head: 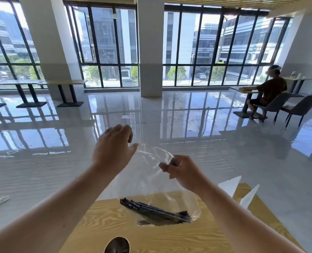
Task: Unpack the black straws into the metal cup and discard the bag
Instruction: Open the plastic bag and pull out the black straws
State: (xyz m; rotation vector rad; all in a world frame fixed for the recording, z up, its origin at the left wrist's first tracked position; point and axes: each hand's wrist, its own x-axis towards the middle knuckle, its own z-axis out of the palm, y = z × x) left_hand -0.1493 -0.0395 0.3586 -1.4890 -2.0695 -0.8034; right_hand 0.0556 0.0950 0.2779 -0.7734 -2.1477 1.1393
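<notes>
I see my left hand (113, 150) and right hand (183, 170) with fingers pinched on the top of the clear plastic bag (157, 179), held above the wooden bench (100, 225). Black straws (157, 211) lie at its bottom; the metal cup (117, 245) stands below.

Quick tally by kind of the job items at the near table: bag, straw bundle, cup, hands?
Clear plastic bag: 1
Bundle of black straws inside the bag, individual straws too blurred to count: 1
Metal cup at bottom edge: 1
Hands holding the bag's top: 2, left hand, right hand
Total: 5
</notes>
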